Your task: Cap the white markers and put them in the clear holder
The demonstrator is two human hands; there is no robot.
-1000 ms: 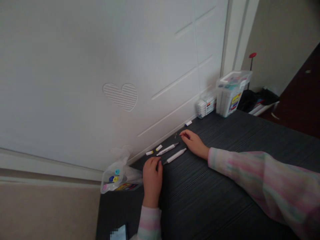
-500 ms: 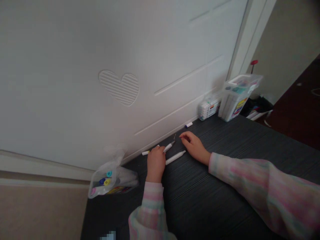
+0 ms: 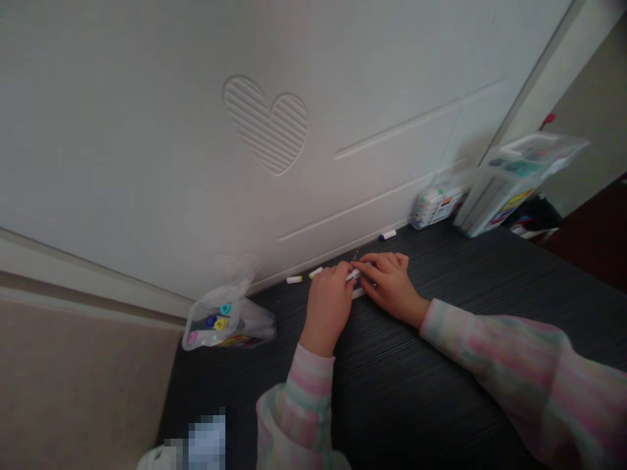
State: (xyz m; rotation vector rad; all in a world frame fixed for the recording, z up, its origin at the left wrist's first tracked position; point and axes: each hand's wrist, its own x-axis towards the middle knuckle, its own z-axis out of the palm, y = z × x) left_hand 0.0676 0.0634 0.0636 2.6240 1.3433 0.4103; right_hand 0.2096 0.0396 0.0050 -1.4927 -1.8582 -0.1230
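My left hand is closed around a white marker, whose far end sticks out past the fingers toward the right. Over that end my right hand has its thumb and fingers brought together, hiding the tip. A second white marker lies on the dark table beneath, mostly covered by both hands. Two small white caps with yellow ends, one cap and another cap, rest left of the hands. A white cap with a dark blue end lies beyond them by the panel.
An open clear marker case with coloured marker ends lies at the left. At the back right stand a small pack of white pens and a taller clear marker box. A white panel with embossed hearts rises behind the table.
My right hand has moved left onto the end of the marker in my left hand. The view has shifted, and more of the two yellow-ended caps shows.
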